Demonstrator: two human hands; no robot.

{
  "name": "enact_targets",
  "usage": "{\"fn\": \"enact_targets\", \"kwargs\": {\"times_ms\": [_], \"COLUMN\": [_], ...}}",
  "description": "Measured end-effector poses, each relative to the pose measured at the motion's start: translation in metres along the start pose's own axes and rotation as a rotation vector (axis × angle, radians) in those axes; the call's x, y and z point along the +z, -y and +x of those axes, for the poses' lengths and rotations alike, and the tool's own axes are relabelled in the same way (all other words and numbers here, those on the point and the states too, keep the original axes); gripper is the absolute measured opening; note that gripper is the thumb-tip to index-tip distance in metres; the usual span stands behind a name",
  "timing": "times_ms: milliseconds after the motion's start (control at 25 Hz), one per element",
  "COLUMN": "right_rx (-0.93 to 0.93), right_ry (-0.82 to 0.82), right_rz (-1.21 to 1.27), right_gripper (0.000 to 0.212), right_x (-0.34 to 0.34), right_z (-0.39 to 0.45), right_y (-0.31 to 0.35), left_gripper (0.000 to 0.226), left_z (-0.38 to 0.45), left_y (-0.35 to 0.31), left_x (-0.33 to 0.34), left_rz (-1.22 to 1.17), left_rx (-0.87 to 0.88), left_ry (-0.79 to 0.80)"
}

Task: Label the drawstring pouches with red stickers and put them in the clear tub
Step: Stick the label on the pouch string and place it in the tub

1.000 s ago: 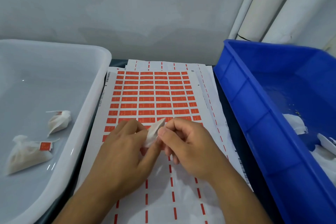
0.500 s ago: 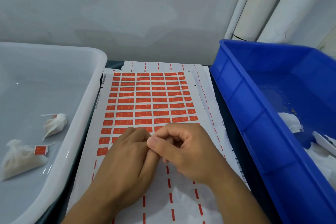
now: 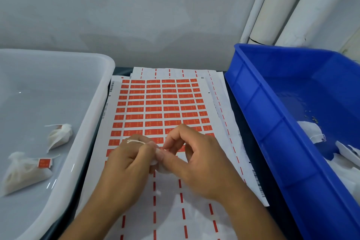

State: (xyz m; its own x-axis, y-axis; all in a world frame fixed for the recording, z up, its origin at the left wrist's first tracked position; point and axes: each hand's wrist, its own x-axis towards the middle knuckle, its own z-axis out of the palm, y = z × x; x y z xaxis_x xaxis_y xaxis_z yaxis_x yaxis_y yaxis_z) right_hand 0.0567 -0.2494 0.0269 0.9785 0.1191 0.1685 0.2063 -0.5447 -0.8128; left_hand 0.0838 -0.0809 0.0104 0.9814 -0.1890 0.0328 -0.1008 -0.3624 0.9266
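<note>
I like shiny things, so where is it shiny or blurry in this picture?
Head view: small white glints on the clear tub, on its floor and near its rim; soft, even light, only faint shadows under the hands; sticker sheet print too blurry to read; wide lens makes the blue bin edges slant.

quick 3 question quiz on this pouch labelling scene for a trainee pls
1. True or false: the clear tub already holds two pouches.
2. Which pouch in the tub plainly shows its red sticker? A. the nearer pouch B. the farther pouch C. neither
3. Fill in: the unlabelled pouches wait in the ___ bin on the person's right.

Key
1. True.
2. A; its sticker faces up.
3. Blue. Meanwhile the left hand and right hand together hold a white pouch over the sticker sheet.
</note>
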Motion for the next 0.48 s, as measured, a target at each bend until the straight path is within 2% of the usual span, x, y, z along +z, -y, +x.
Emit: {"fn": "enact_targets", "kwargs": {"times_ms": [280, 480], "right_rx": [-0.196, -0.254], "right_ry": [-0.013, 0.028], "right_rz": [-0.197, -0.140], "right_gripper": [0.009, 0.023], "right_x": [0.0070, 0.0084], "right_z": [0.0012, 0.0033], "right_y": [-0.0085, -0.0108], "left_gripper": [0.041, 0.039], "left_z": [0.0033, 0.0041], "left_y": [0.0036, 0.0059], "left_x": [-0.0014, -0.0025], "left_rz": [-0.059, -0.077], "left_rx": [-0.114, -0.131], "left_ry": [-0.001, -0.061]}}
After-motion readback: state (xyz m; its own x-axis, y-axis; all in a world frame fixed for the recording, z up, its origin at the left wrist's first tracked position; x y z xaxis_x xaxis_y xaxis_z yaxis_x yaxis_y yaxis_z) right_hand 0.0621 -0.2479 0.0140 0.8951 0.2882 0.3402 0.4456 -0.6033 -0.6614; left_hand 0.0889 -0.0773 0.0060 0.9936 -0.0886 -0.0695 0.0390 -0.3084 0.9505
